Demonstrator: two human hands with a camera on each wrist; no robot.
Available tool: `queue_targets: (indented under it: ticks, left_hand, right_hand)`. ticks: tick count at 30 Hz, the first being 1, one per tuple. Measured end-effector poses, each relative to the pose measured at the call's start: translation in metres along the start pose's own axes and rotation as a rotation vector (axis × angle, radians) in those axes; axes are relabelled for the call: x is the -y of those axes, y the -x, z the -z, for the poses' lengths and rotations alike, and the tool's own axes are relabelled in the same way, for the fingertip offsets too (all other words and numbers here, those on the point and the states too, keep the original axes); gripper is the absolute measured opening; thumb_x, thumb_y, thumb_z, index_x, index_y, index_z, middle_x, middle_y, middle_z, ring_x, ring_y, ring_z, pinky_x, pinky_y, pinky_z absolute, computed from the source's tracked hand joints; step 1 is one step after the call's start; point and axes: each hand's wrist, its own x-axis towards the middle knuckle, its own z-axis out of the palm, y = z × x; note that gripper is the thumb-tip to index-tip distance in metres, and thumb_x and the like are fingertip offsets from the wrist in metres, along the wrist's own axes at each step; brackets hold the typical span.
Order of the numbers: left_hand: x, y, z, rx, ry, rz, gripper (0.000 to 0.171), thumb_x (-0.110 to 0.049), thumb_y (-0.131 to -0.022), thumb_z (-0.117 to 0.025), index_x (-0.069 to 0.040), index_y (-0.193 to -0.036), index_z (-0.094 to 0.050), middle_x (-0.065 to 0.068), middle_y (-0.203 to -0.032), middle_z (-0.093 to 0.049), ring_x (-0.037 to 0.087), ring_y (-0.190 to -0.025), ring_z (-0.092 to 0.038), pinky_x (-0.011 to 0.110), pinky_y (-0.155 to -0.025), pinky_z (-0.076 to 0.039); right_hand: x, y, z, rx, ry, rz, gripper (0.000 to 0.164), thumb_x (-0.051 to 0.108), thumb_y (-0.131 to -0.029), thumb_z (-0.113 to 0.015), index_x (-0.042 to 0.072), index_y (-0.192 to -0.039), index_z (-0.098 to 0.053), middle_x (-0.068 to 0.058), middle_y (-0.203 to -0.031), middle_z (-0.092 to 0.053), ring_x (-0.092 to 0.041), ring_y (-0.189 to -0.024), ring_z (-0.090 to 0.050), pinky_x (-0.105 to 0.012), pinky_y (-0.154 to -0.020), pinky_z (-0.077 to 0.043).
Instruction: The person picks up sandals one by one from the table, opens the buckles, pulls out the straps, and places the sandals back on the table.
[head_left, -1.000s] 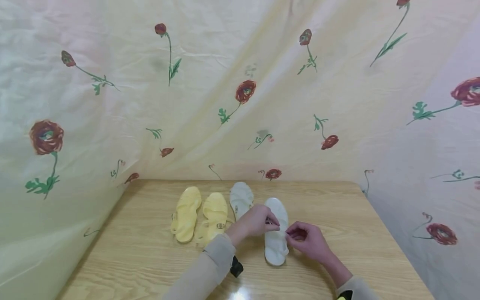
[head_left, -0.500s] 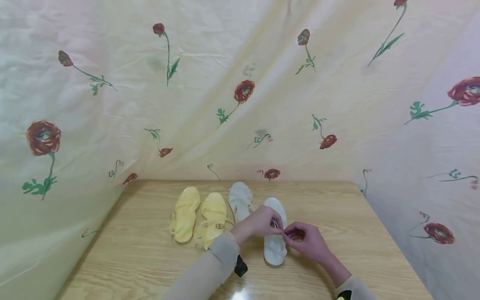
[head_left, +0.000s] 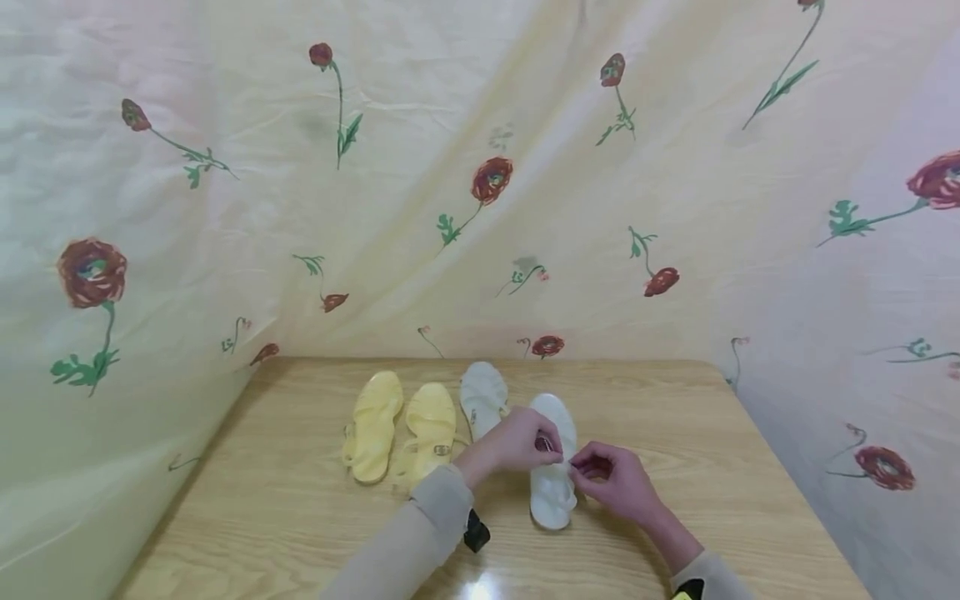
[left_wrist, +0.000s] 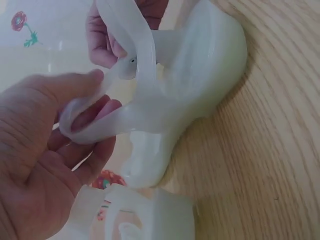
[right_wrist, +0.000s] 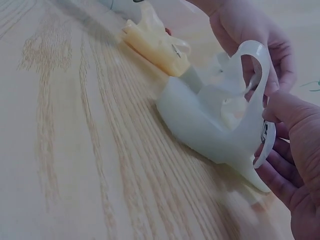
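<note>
A white sandal (head_left: 552,504) of jelly-like plastic stands on the table between my hands, its toe pointing away. In the head view my left hand (head_left: 517,440) reaches over it from the left, and my right hand (head_left: 617,483) is at its right side. The left wrist view shows the left thumb and fingers pinching the looped ankle strap (left_wrist: 107,122). A small metal buckle (right_wrist: 265,131) on the strap's side is held between the right thumb and fingers in the right wrist view. Whether the strap's tip passes through the buckle is hidden by the fingers.
Left of the hands lies a second white sandal (head_left: 482,396), partly covered by the left wrist. Two yellow sandals (head_left: 372,429) lie farther left. The wooden table (head_left: 255,500) backs onto a flower-printed cloth (head_left: 405,208).
Half a second ago the left fingertips came closer to the right ones; now they are drawn slightly back to the left. The right hand stays at the sandal's side. The sandals keep their places.
</note>
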Motion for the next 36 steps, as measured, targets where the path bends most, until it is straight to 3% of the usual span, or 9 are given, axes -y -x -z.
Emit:
queue_targets:
  ticks: [7, 12, 18, 22, 28, 36]
  left_hand:
    - [-0.002, -0.006, -0.006, 0.044, 0.003, -0.031, 0.006, -0.014, -0.090, -0.087, -0.011, -0.090, -0.082, -0.003, -0.087, -0.081, -0.011, -0.071, -0.061, 0.006, -0.072, -0.051]
    - [-0.001, -0.008, -0.008, 0.038, -0.015, -0.017, 0.009, -0.019, -0.089, -0.088, -0.013, -0.087, -0.082, -0.005, -0.086, -0.081, -0.011, -0.073, -0.061, 0.005, -0.075, -0.050]
    - [-0.002, -0.005, -0.008, 0.012, -0.004, -0.011, 0.011, -0.022, -0.089, -0.088, -0.013, -0.086, -0.083, -0.005, -0.085, -0.082, -0.011, -0.073, -0.062, 0.006, -0.077, -0.050]
    - [-0.001, -0.002, -0.009, -0.004, 0.002, 0.003, 0.010, -0.022, -0.090, -0.087, -0.014, -0.085, -0.083, -0.006, -0.083, -0.081, -0.011, -0.073, -0.061, 0.006, -0.077, -0.050]
    - [0.000, 0.000, -0.010, 0.007, 0.017, 0.017, 0.009, -0.019, -0.091, -0.086, -0.015, -0.084, -0.082, -0.008, -0.082, -0.080, -0.011, -0.073, -0.063, 0.007, -0.076, -0.051]
    - [0.000, 0.001, -0.012, 0.026, 0.020, 0.022, 0.007, -0.018, -0.093, -0.084, -0.016, -0.087, -0.080, -0.009, -0.085, -0.080, -0.010, -0.075, -0.064, 0.007, -0.075, -0.052]
  right_hand:
    - [0.000, 0.000, -0.001, 0.012, -0.011, 0.039, 0.017, -0.008, -0.087, -0.079, 0.004, -0.098, -0.076, -0.008, -0.091, -0.078, -0.003, -0.080, -0.071, -0.025, -0.070, -0.064]
    - [0.002, 0.001, 0.001, 0.022, -0.020, 0.014, 0.014, -0.005, -0.088, -0.080, 0.003, -0.098, -0.075, -0.012, -0.093, -0.077, -0.004, -0.081, -0.071, -0.025, -0.071, -0.063]
    - [-0.002, 0.000, 0.000, 0.006, 0.001, 0.028, 0.022, -0.012, -0.085, -0.078, 0.007, -0.096, -0.074, -0.006, -0.090, -0.076, -0.003, -0.080, -0.070, -0.025, -0.071, -0.063]
    - [-0.010, -0.001, -0.003, -0.031, 0.056, 0.111, 0.034, -0.016, -0.079, -0.078, 0.014, -0.094, -0.071, -0.001, -0.087, -0.073, -0.003, -0.077, -0.069, -0.025, -0.069, -0.063]
    - [-0.011, 0.001, -0.013, -0.132, 0.099, 0.313, 0.041, -0.021, -0.069, -0.075, 0.011, -0.094, -0.069, -0.002, -0.084, -0.070, -0.009, -0.071, -0.068, -0.025, -0.061, -0.062]
    - [-0.015, 0.004, -0.007, -0.092, 0.042, 0.317, 0.041, -0.021, -0.077, -0.075, 0.013, -0.098, -0.071, -0.002, -0.088, -0.072, -0.008, -0.080, -0.071, -0.027, -0.065, -0.064]
